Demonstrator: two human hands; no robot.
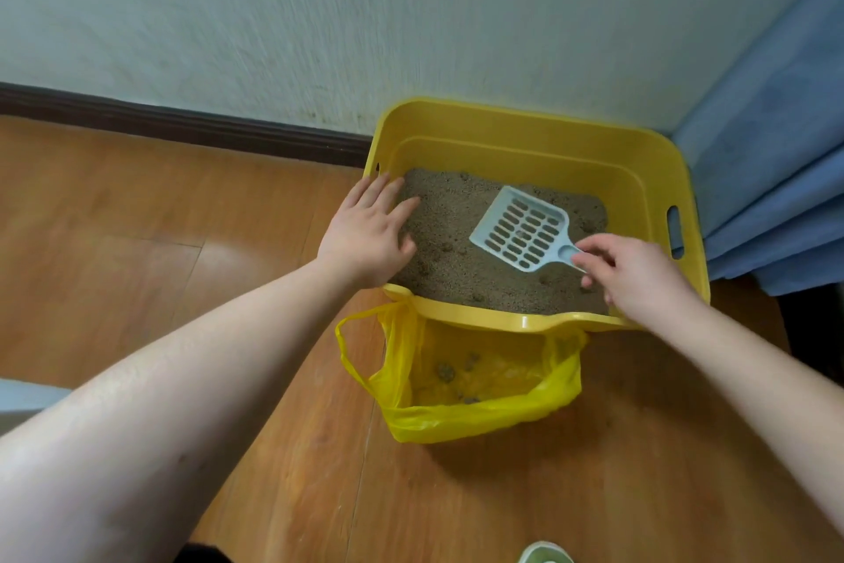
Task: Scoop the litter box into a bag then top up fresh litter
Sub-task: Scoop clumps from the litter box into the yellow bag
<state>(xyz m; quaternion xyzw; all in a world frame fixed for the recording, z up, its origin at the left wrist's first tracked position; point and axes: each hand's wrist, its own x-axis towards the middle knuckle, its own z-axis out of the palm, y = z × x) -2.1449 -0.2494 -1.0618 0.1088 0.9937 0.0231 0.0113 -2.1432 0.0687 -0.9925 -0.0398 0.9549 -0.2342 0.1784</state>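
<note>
Bag: yellow plastic bag (475, 384) open on the wood floor, against the near wall of the litter box (511, 137); dark clumps inside.
Right hand: right hand (639, 272) over the box's near right corner, fingertips pinching the scoop handle.
Scoop: pale blue slotted scoop (520, 229) on the litter (447, 220), mid-box; long axis diagonal, blade toward the far left, handle toward the near right.
Left hand: left hand (367, 233) at the box's left rim, fingers spread flat, tips on the litter.

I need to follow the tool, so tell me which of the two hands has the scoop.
The right hand has it, its fingers pinching the handle of the pale blue scoop over the litter. The left hand holds nothing and rests spread at the yellow litter box's left edge.
</note>
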